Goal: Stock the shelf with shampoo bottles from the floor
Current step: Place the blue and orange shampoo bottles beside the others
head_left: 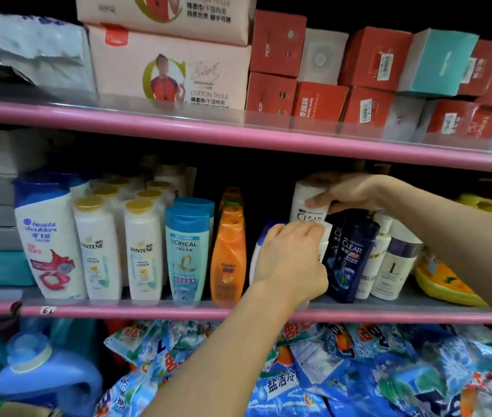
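On the middle pink shelf (154, 310) my right hand (348, 192) grips the top of a white Clear shampoo bottle (305, 212), held above the shelf floor. Below it, my left hand (288, 260) curls round a white bottle with a blue cap (258, 251) that stands on the shelf, largely hidden behind the hand. Dark blue Clear bottles (350, 260) stand just right of my left hand. Left of it stand orange bottles (228, 257), L'Oreal bottles (186, 251), Pantene bottles (144, 251) and a Head & Shoulders bottle (47, 239).
White bottles with dark bands (389, 266) and a yellow item (446, 284) sit at the shelf's right. Tissue packs (166, 67) and red boxes (371, 58) fill the upper shelf. Below are blue detergent bags (344, 371) and a blue jug (46, 374).
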`<state>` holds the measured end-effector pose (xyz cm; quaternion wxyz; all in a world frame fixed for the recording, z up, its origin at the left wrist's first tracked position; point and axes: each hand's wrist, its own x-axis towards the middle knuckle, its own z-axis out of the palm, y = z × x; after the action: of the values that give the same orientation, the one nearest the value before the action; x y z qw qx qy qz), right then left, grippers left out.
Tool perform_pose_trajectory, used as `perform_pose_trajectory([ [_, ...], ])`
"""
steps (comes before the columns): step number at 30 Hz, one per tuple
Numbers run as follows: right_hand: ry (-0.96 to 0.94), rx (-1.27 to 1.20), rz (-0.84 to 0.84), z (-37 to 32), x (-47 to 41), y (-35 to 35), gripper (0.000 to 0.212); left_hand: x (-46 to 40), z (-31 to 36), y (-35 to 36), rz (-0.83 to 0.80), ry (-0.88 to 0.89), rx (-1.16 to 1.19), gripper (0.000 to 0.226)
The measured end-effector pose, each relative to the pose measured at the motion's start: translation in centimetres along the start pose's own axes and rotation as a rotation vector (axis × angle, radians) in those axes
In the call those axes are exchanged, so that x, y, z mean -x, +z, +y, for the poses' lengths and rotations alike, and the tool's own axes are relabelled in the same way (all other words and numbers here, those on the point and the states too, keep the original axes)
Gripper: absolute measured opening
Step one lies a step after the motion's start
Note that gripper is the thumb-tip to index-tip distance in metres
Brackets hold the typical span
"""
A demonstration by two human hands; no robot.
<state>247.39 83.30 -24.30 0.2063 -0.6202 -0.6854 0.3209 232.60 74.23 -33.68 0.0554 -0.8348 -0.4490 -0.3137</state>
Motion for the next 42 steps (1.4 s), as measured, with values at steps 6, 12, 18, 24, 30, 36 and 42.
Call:
perform_pose_trajectory([
  [6, -0.056, 0.062, 0.039, -0.2, -0.3, 1.1, 0.056, -0.3, 0.0, -0.2, -0.028, -0.007, -0.018, 0.064],
  [12, -0.070, 0.001, -0.010, 0.2, 0.3, 0.5, 0.051, -0.2, 0.2, -0.5, -0.042, -0.009, -0.016, 0.064],
  [18, -0.065, -0.096, -0.082, 0.6, 0.9, 0.1, 0.045, -0.3, 0.1, -0.5, -0.051, -0.007, -0.026, 0.064],
  [24, -0.091, -0.051, -0.047, 0.4, 1.4, 0.8, 0.043, -0.2, 0.2, -0.7, -0.048, -0.007, -0.030, 0.065],
  [30, -0.266, -0.046, 0.089, -0.1, 0.8, 2.4, 0.031, -0.2, 0.1, -0.6, -0.042, -0.008, -0.027, 0.065],
  [36, -0.299, -0.042, 0.110, 0.5, 0.8, 2.6, 0.033, -0.3, 0.1, -0.6, -0.036, 0.001, -0.037, 0.064],
  [42, -0.318, 0.017, 0.128, 0.0, 0.9, 2.9, 0.034, -0.3, 0.0, -0.8, -0.050, 0.023, -0.045, 0.065],
])
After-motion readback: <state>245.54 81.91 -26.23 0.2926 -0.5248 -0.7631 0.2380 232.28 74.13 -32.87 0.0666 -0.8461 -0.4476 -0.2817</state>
